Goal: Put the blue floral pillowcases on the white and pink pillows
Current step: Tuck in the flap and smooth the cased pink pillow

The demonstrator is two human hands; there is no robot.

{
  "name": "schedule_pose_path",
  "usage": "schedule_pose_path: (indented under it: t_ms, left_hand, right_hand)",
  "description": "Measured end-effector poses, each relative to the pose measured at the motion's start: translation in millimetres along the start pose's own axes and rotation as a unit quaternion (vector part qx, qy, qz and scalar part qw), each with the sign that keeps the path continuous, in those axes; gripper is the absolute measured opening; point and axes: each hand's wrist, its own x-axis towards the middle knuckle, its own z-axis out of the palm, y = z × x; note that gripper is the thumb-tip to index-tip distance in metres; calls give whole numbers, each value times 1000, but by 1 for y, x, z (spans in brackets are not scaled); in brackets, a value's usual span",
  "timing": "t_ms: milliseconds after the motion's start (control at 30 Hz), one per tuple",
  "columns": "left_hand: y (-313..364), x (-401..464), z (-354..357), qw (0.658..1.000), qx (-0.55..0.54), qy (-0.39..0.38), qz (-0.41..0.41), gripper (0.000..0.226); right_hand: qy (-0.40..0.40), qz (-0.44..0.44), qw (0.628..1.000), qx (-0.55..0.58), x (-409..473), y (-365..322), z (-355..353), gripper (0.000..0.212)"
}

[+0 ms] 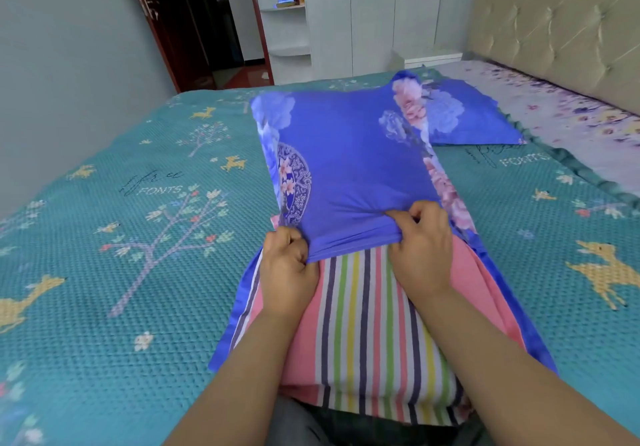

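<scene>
Mid-bed on a teal bedspread: left hand and right hand both clenched on the open hem of a blue floral pillowcase, bunched partway over a pink, striped pillow whose near half lies bare. Far right, near the tufted headboard, a second blue floral pillow.

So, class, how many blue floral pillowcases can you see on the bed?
2. One pillowcase is in the middle, half pulled over the striped pillow; the other pillowcase lies behind it, towards the headboard. More may be out of view.
</scene>
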Motion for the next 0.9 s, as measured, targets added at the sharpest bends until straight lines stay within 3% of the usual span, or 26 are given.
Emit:
schedule_pose_path:
  t_ms: [100, 200, 267, 333, 433, 500, 567, 667, 767, 900]
  left_hand:
    - [-4, 2, 5, 999, -32, -5, 19, 29]
    - [-11, 3, 4, 996, -88, 2, 4, 38]
    - [-7, 5, 3, 989, -128, 8, -72, 43]
    - [-4, 11, 3, 977, -141, 11, -156, 37]
    - [-12, 14, 6, 979, -113, -10, -168, 28]
    - [-14, 14, 7, 983, -97, -45, -152, 23]
    - [-10, 16, 10, 991, -70, -80, -85, 34]
    - [1, 21, 17, 994, -1, -105, 29, 46]
    - [0, 27, 27, 987, 103, -77, 100, 41]
    - [22, 47, 41, 976, 173, -79, 109, 24]
  right_hand:
    - [-41, 131, 990, 41, 19, 25, 3, 44]
    - [-60, 254, 960, 102, 29, 57, -4, 27]
    - [-69, 296, 931, 200, 30, 67, -13, 22]
    - [-59, 307, 908, 280, 29, 64, -22, 31]
    - [-69, 276, 916, 284, 20, 55, -33, 32]
    - [-93, 246, 939, 223, 8, 56, -39, 20]
    - [-120, 218, 964, 97, 3, 59, -45, 15]
    - [-61, 103, 992, -41, 5, 57, -41, 33]
    - [-16, -12, 999, -48, 6, 48, -32, 36]
    - [42, -48, 998, 20, 4, 52, -29, 36]
